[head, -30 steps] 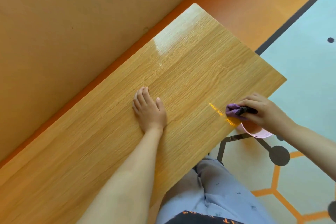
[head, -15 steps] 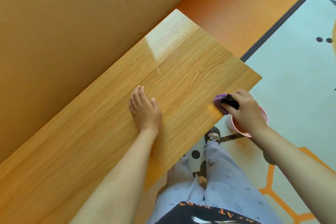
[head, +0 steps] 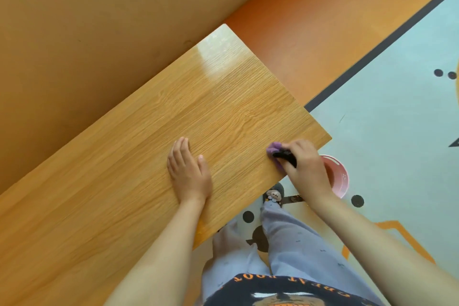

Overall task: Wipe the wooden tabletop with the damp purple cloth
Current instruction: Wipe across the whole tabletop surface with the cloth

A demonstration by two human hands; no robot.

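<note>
The wooden tabletop (head: 129, 161) runs diagonally from lower left to upper right, its far edge against an orange wall. My left hand (head: 187, 174) lies flat on the wood with its fingers together and nothing under it. My right hand (head: 304, 169) is closed on the bunched purple cloth (head: 273, 150) and presses it on the tabletop close to the near right edge. A small black thing sits between my fingers with the cloth; I cannot tell what it is. Most of the cloth is hidden under my hand.
A pink basin (head: 336, 177) stands on the floor just past the table's right corner, partly behind my right wrist. My legs in grey trousers (head: 285, 243) and a slipper (head: 273, 195) are beside the near edge. The orange wall (head: 99, 32) borders the far side.
My right hand has slid the cloth from beyond the table's edge onto the wood and a little further in. My left hand stays flat in place. The view has shifted.
</note>
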